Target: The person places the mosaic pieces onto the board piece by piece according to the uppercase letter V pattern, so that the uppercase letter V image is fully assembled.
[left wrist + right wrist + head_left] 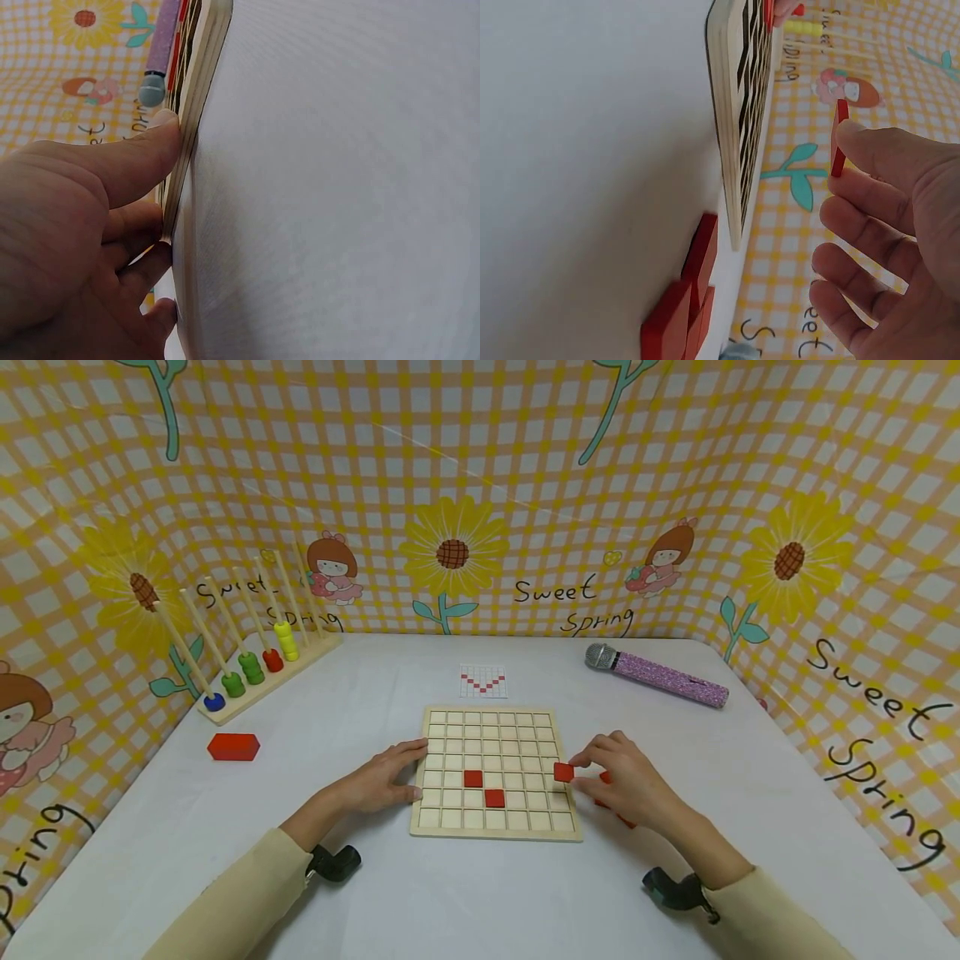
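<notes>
While the thumb and the index finger of the right hand (pixel 626 781) pinch a red tile (pixel 563 772), the other fingers of this hand are loosely bent. The pinched tile is in the air, at the right edge of the wooden grid board (pixel 498 747). The left hand (pixel 378 781) is spread, and its thumb and fingers touch the left edge of the board. Two placed tiles (pixel 473 779) lie in cells of the board's lower half, diagonal to each other. Just to the right of the board, partly hidden under the right hand, are several loose tiles (pixel 666 322); their number I cannot tell. Beyond the far edge of the board lies a small pattern card (pixel 483 682). A glittery microphone (pixel 660 677) is farther to the board's right, while a red block (pixel 234 747) and a bead rack (pixel 255 692) are well to its left.
</notes>
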`<state>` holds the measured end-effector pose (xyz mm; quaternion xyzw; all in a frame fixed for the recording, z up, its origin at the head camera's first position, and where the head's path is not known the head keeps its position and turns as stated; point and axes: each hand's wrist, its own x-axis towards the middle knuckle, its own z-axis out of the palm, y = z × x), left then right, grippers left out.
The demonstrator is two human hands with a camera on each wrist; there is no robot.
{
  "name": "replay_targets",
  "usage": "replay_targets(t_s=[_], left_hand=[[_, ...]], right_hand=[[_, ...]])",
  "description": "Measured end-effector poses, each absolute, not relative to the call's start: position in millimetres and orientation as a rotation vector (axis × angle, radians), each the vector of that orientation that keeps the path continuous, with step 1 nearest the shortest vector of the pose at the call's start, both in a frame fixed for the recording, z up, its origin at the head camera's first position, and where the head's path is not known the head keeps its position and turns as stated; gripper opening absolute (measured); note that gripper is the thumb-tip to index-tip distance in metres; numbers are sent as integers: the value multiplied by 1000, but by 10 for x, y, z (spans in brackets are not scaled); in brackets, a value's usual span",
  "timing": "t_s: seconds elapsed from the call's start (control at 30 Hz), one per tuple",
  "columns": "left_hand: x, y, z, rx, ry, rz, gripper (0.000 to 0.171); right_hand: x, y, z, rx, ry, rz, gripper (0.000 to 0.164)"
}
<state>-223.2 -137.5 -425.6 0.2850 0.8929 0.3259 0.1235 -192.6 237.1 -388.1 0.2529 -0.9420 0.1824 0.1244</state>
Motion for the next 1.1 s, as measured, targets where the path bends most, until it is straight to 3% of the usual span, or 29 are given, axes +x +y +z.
replay_targets(t_s=[1.1], left_hand=[[-2238,-1388,-4260,866,2605,951,67]], right_hand=[[-1998,1800,-3914,798,-2742,516,22]])
